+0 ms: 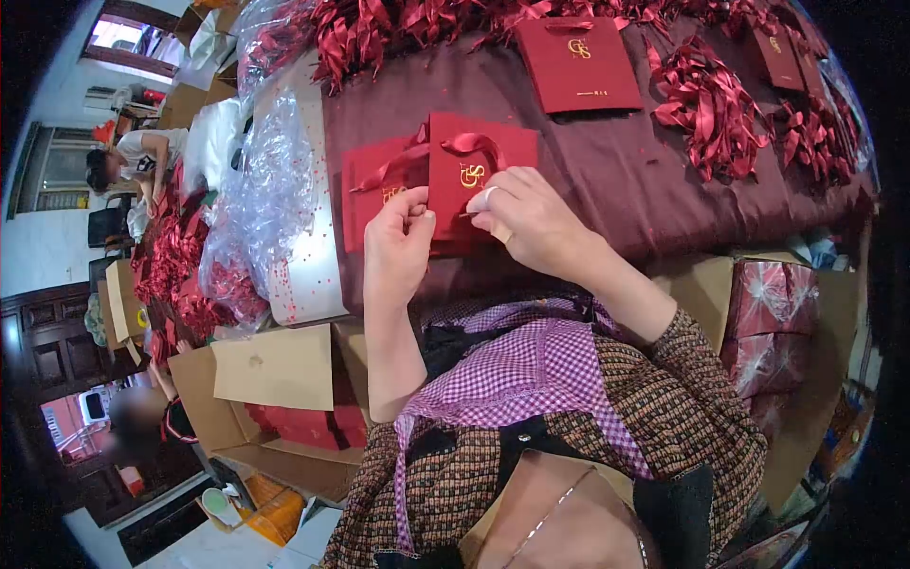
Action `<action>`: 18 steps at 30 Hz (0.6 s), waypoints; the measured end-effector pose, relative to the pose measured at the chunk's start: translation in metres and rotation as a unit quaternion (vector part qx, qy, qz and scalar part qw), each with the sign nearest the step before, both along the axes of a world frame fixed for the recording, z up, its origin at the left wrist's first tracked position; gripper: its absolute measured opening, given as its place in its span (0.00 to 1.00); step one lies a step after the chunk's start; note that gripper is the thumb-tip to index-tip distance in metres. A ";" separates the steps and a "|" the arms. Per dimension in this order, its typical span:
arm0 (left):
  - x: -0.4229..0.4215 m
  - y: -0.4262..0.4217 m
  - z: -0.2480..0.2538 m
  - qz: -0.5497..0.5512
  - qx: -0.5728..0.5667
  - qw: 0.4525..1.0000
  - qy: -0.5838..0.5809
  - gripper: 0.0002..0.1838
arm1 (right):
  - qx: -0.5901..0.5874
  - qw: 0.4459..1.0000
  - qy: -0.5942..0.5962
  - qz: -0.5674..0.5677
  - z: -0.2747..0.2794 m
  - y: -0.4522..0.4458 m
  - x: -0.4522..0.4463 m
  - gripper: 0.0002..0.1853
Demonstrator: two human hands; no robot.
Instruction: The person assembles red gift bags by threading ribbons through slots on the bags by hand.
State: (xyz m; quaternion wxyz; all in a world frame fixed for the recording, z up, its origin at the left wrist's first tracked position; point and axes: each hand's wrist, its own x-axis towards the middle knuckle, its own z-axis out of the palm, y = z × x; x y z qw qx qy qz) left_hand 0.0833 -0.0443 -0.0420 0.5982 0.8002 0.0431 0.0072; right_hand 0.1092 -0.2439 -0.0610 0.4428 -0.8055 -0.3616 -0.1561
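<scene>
A red paper gift bag (445,142) with gold lettering and a red ribbon handle (474,144) lies before me on the dark red cloth. Another red gift bag (365,171) lies partly beneath it on the left. My left hand (398,248) is closed, its thumb and curled fingers at the upper bag's left edge. My right hand (536,216), with a white band round one finger, pinches over the bag's front beside the lettering. What lies between those fingertips is too small to make out.
Finished-looking red bags (583,71) are stacked farther back. Bundles of red ribbon (711,114) lie around the cloth-covered table (607,180). Clear plastic (275,171) and an open cardboard box (275,370) are at left; wrapped red packs (773,322) at right. Other people (147,156) sit at left.
</scene>
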 end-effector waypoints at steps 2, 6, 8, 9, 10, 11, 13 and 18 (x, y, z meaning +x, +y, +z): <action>-0.001 -0.001 0.001 -0.002 0.009 1.000 -0.002 0.13 | -0.006 1.000 -0.005 -0.006 -0.003 0.005 0.000 0.09; -0.003 -0.005 0.004 0.004 0.005 1.000 0.007 0.13 | -0.012 1.000 0.023 -0.017 -0.004 0.012 0.001 0.07; -0.003 -0.004 0.004 0.003 0.006 1.000 0.008 0.13 | -0.016 0.999 0.021 -0.022 -0.004 0.013 0.002 0.07; -0.003 -0.004 0.004 0.001 0.008 1.000 0.008 0.13 | -0.025 0.999 0.022 -0.022 -0.004 0.013 0.003 0.07; -0.004 -0.005 0.005 0.000 0.008 1.000 0.009 0.13 | -0.033 0.999 0.024 -0.022 -0.004 0.013 0.003 0.07; -0.005 -0.005 0.006 0.003 0.021 1.000 0.005 0.13 | -0.034 0.999 0.024 -0.023 -0.003 0.014 0.003 0.07; -0.006 -0.006 0.007 0.005 0.033 0.999 0.002 0.13 | -0.021 0.999 0.018 -0.027 0.000 0.015 0.004 0.07; -0.008 -0.009 0.009 -0.005 0.061 0.998 -0.019 0.14 | -0.012 0.999 0.028 -0.011 0.000 0.016 0.009 0.06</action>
